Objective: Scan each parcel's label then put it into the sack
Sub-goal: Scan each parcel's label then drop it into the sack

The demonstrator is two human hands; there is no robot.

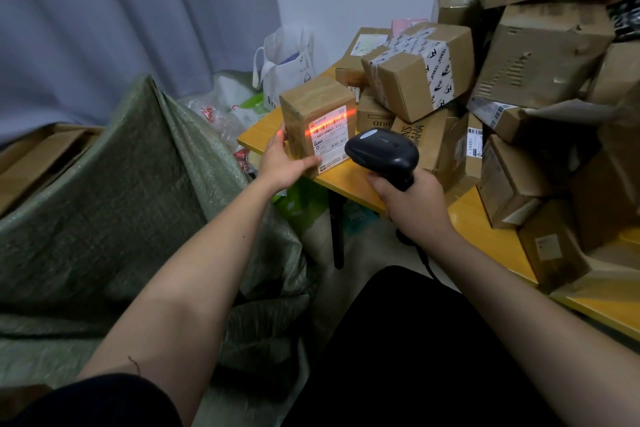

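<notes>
A small brown cardboard parcel stands at the near corner of the yellow table, its white label facing me. My left hand grips the parcel at its lower left side. My right hand holds a black barcode scanner by the handle, just right of the label. A red scan line crosses the top of the label. The green woven sack slumps at the left, below the table.
A tall pile of cardboard boxes fills the table to the right. A white tote bag and plastic bags sit behind the sack. A grey curtain hangs at the back left. A black table leg stands between sack and my lap.
</notes>
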